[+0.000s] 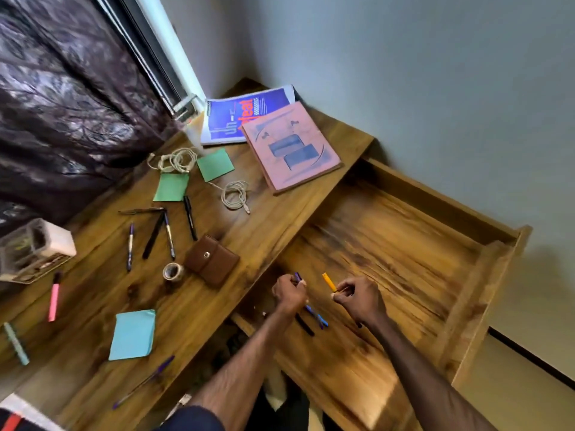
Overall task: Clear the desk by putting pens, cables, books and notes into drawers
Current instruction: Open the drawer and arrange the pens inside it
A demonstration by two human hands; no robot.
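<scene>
Pens (317, 317): a small bunch, blue and dark, clenched in the left hand (289, 295). Fingers are curled round them and a purple tip pokes out the top. Right hand (359, 301) pinches a single orange pen (329, 282) between thumb and fingertips. Both hands hover over the open drawer (404, 237), near its desk-side corner; neither load is let go yet. Drawer floor looks bare but is blurred, so small items there can't be ruled out.

Most of the job looks undone. On the desk (249, 219):
- loose pens (168, 234) fanned beside a brown wallet (211, 259) and a tape roll (172, 271)
- a purple pen (146, 381) near the front edge
- a pink highlighter (53, 298)
- a white cable (235, 194) coiled mid-desk and a second coil (175, 160) nearer the curtain
- green notes (214, 164)
- a blue note pad (133, 334)
- a pink book (292, 147) lying partly over a blue book (236, 119)

Risks, as a judgement:
- Released from up here, round pens would likely bounce and roll off toward the far end.
- The bunch splays out below the fist, so one pen could slip early and fall past the drawer's near side to the floor.
- The left forearm crosses close to the desk's front edge, so a careless sweep toward the next item could knock the purple pen off.
- The drawer is pulled far out, so leaning on it might tip or jam it.
</scene>
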